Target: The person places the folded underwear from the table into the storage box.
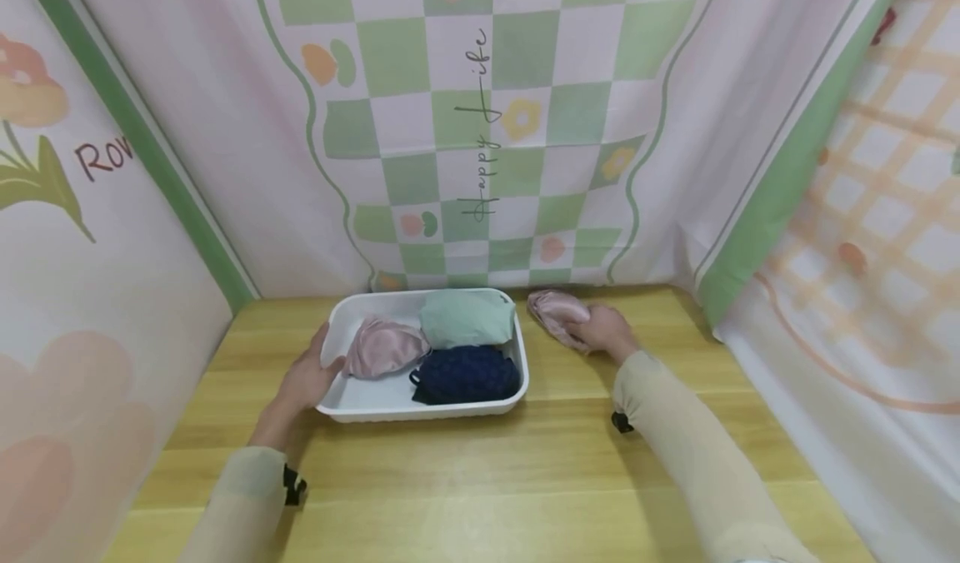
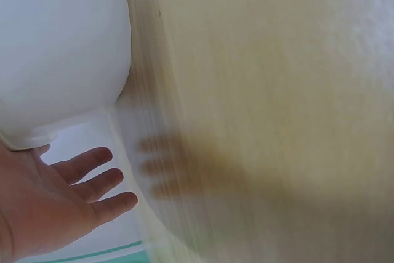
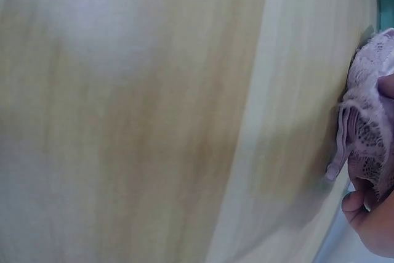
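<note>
A white tray (image 1: 360, 414) sits on the table, and my left hand (image 1: 306, 377) holds its left rim, thumb over the edge. In the left wrist view, the other fingers (image 2: 101, 210) extend outside the tray wall. Inside the tray lie a folded pink satin bra (image 1: 386, 348), a mint-green folded garment (image 1: 468, 317) and a navy folded garment (image 1: 467, 374) with a small strap loop. Right of the tray, my right hand (image 1: 606, 330) grips another pink bra (image 1: 557, 309) near the table's back edge. Its lace and a strap show in the right wrist view; part is hidden by the fingers.
The wooden table (image 1: 465, 480) reaches back to a checked green and white curtain (image 1: 525, 171). Patterned cloth also hangs at the left (image 1: 97, 296) and right (image 1: 862, 238). Both wrists wear black straps.
</note>
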The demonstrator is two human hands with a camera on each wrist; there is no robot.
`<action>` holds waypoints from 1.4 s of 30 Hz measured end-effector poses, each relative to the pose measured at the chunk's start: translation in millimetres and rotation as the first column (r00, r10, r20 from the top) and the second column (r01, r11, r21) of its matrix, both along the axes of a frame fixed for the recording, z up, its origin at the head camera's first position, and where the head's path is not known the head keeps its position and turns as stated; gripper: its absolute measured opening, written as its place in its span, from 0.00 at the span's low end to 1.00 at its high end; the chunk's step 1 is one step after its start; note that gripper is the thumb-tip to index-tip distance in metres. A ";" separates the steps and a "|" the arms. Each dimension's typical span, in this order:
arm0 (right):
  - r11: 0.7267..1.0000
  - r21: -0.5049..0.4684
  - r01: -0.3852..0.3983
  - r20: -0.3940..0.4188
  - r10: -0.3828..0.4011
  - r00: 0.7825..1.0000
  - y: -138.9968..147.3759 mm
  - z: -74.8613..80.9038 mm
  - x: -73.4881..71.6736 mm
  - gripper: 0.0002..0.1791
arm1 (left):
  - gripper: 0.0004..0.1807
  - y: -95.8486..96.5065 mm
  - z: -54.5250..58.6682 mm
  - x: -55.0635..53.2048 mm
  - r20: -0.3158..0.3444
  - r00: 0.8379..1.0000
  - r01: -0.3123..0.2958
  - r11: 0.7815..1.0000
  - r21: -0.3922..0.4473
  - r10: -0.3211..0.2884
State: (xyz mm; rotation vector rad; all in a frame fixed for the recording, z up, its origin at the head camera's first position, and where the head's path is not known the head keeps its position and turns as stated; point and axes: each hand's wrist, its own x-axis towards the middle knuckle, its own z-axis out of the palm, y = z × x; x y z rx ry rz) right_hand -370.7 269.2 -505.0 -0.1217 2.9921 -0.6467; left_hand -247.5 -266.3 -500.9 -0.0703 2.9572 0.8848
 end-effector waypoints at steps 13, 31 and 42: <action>0.996 -0.085 0.035 -0.058 -0.040 0.998 8.8 -5.2 9.8 0.24 | 0.42 -0.8 -1.2 -0.6 0.007 1.000 0.005 1.000 0.010 -0.005; 0.969 -0.239 0.069 -0.101 -0.095 0.990 11.1 -0.7 16.6 0.21 | 0.42 0.1 0.7 1.7 -0.004 1.000 0.008 1.000 0.003 -0.008; 0.956 -0.286 0.068 -0.090 -0.097 0.991 6.9 17.2 25.7 0.24 | 0.43 0.6 1.8 2.0 0.005 1.000 0.010 1.000 0.001 -0.010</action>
